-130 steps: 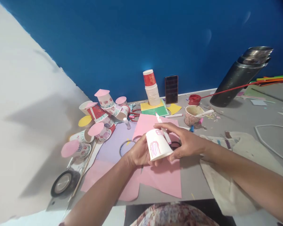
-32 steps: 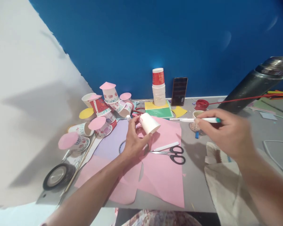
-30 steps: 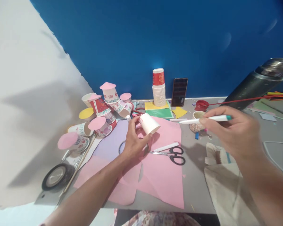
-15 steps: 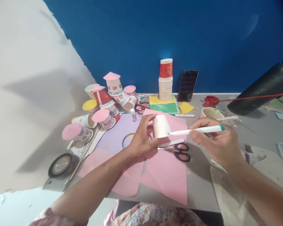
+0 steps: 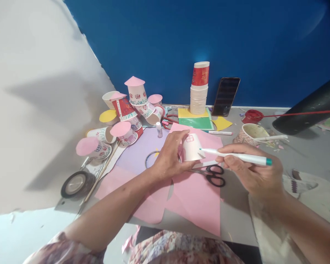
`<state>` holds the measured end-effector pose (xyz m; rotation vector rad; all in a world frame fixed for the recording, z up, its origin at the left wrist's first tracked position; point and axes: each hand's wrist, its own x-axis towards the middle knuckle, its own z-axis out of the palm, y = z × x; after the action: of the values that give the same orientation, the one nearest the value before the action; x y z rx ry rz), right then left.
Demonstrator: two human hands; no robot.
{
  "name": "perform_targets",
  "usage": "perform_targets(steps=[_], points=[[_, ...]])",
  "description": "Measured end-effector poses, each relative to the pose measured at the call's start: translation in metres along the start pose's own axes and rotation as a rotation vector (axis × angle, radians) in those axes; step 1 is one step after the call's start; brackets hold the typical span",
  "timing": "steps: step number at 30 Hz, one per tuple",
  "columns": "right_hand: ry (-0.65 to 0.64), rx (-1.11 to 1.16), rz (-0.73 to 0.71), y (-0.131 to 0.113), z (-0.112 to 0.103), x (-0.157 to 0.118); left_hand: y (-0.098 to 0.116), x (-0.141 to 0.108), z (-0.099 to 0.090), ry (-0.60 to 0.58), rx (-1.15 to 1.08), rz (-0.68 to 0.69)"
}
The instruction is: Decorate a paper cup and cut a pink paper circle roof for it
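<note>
My left hand (image 5: 169, 154) is closed around a white paper cup (image 5: 193, 148), held upside down above the pink paper (image 5: 199, 205). A small red window shape is drawn near the cup's top. In my right hand (image 5: 255, 172) is a white felt-tip pen (image 5: 242, 157) with a green end, its tip at the cup's right side. Whether the tip touches the cup I cannot tell. Just below the cup lie black-handled scissors (image 5: 216, 176), their blades partly hidden behind my left hand. A glue stick (image 5: 159, 129) stands on purple paper (image 5: 134, 146).
Several decorated cups with pink paper tops (image 5: 134, 81) stand at the left, near a roll of tape (image 5: 75, 184). Further back are a stack of cups (image 5: 198, 99) and a leaning phone (image 5: 226, 96). A patterned cup (image 5: 247, 135) and a dark cylinder (image 5: 308, 106) are right.
The cup has turned, bringing the red window drawing into fuller view. My right hand has moved the pen tip slightly up the cup's side. The whole view has shifted a little.
</note>
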<state>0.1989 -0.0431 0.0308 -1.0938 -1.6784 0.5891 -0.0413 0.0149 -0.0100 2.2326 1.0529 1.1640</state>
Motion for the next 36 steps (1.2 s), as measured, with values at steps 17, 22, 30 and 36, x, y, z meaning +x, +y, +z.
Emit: perform_targets(steps=[17, 22, 30, 36], points=[[-0.108, -0.155, -0.177, 0.0039, 0.005, -0.0022, -0.002, 0.0025, -0.0016, -0.117, 0.245, 0.141], [-0.168, -0.083, -0.219, 0.0023, 0.006, 0.0003, -0.0027, 0.0012, -0.0006, -0.099, 0.275, 0.159], [-0.216, -0.087, -0.24, -0.0035, 0.0065, 0.004, 0.001, -0.0007, -0.0029, -0.118, 0.287, 0.17], [-0.229, -0.137, -0.279, -0.0048, 0.0077, 0.0058, 0.0042, -0.0003, -0.0033, -0.096, 0.32, 0.197]])
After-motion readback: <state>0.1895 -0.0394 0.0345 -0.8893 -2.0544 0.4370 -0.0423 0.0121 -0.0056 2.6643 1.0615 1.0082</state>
